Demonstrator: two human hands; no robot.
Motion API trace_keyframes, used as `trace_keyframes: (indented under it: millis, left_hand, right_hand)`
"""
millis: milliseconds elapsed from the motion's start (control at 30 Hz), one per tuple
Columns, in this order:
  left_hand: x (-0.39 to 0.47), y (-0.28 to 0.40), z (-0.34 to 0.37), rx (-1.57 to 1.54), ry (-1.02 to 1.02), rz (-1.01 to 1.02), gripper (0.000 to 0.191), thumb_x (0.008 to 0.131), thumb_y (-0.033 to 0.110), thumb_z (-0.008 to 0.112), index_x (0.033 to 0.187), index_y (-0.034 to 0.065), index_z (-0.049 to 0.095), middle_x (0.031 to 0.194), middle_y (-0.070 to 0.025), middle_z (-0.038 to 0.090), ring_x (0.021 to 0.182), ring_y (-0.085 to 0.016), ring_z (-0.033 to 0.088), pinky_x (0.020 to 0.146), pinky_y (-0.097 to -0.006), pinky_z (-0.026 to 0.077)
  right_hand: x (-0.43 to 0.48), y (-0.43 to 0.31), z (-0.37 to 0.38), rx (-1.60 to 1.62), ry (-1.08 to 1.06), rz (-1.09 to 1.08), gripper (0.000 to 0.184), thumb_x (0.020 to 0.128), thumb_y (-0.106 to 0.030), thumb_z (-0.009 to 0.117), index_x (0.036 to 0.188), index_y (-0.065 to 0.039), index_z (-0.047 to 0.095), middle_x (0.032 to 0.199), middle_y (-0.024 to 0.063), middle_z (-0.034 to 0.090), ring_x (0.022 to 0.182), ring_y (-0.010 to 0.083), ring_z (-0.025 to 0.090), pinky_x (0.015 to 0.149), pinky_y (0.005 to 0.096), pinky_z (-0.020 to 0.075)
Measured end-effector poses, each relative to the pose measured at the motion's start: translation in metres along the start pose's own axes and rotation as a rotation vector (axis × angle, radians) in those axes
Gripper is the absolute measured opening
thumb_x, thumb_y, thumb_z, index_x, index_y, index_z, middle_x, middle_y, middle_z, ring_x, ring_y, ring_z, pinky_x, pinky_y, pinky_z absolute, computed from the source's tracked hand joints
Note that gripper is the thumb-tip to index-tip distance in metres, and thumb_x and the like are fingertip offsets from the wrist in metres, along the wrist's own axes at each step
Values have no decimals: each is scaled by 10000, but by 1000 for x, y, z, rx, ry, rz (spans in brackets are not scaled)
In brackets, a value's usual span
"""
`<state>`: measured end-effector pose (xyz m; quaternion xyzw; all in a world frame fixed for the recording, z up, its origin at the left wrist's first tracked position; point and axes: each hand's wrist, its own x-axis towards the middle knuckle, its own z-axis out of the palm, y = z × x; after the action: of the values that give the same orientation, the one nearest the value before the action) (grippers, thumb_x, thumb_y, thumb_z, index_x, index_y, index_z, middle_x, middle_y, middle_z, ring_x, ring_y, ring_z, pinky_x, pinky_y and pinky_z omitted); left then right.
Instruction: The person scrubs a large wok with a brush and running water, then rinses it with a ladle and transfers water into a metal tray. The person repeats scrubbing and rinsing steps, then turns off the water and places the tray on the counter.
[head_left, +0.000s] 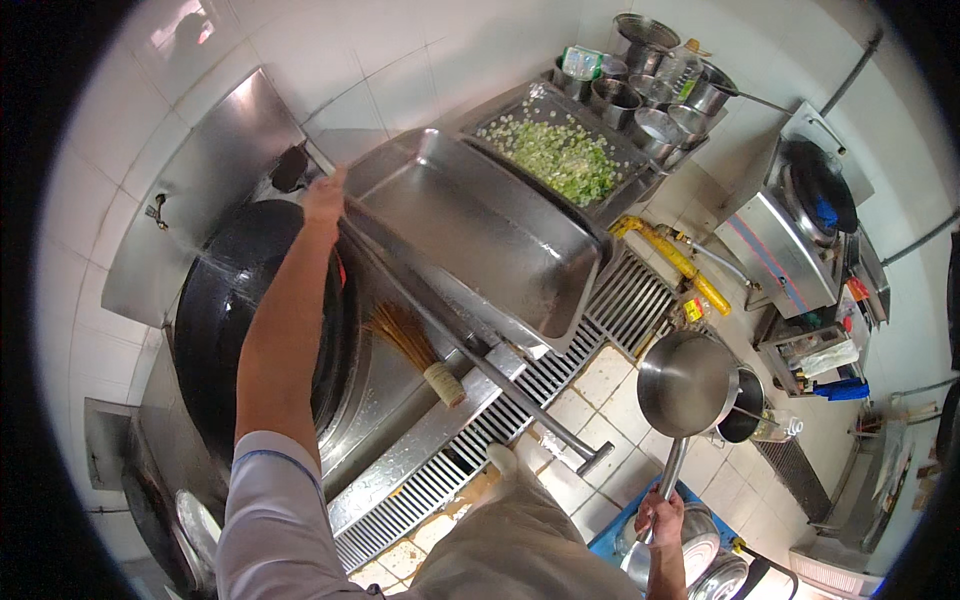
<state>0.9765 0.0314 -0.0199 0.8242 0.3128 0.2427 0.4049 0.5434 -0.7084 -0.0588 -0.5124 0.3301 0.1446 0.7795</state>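
Note:
My left hand (324, 201), slightly blurred, reaches over the back right rim of a large black wok (225, 300). It is at the upper end of a long metal pipe (420, 300); whether its fingers are closed round the pipe is unclear. My right hand (660, 517) grips the handle of a large deep metal ladle (686, 382), held out over the floor at the right. A thin stream of water runs from a small wall tap (157, 211) into the wok. A bamboo wok brush (420, 356) lies on the metal stove top between wok and pipe.
A deep rectangular steel pan (465, 225) stands beyond the pipe. Behind it are a tray of chopped green vegetables (559, 161) and several metal pots (616, 101). A slatted floor drain (420, 480) runs along the stove. A yellow gas pipe (675, 262) and metal bowls (701, 540) are at the right.

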Motion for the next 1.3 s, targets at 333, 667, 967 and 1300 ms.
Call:
trace_keyframes:
  millis: [333, 667, 967, 1300]
  left_hand:
    - [-257, -48, -142, -584, -631, -330, 490, 1053, 569, 597, 1036, 91, 702, 921, -19, 650, 836, -173, 618, 828, -363, 524]
    - [-558, -115, -335, -913, -613, -636, 557, 1133, 438, 527, 1463, -9, 564, 1373, -176, 663, 1262, -277, 650, 1113, -425, 511]
    - [-603, -164, -423, -1308, 329, -796, 181, 905, 138, 780, 934, 45, 627, 743, -69, 652, 703, -234, 631, 807, -425, 554]
    - [-630, -186, -495, -1062, 539, -763, 116, 940, 72, 720, 935, 98, 608, 729, -27, 586, 621, -166, 588, 638, -352, 515]
  right_hand:
    - [11, 2, 136, -223, -500, 34, 138, 883, 64, 584, 987, -24, 563, 694, 68, 585, 479, 179, 549, 392, 331, 424]
    - [-91, 129, 378, -1067, -1223, 421, 253, 1033, -286, 692, 969, -54, 614, 770, 49, 630, 571, 163, 613, 516, 355, 527]
    - [-109, 174, 438, -1090, -1630, -635, 331, 1017, -347, 726, 1165, -52, 709, 1100, 116, 709, 1020, 239, 686, 895, 385, 563]
    - [210, -44, 389, -1630, -397, -774, 548, 867, -391, 807, 1242, -14, 674, 1054, 220, 764, 1031, 420, 733, 900, 531, 579]
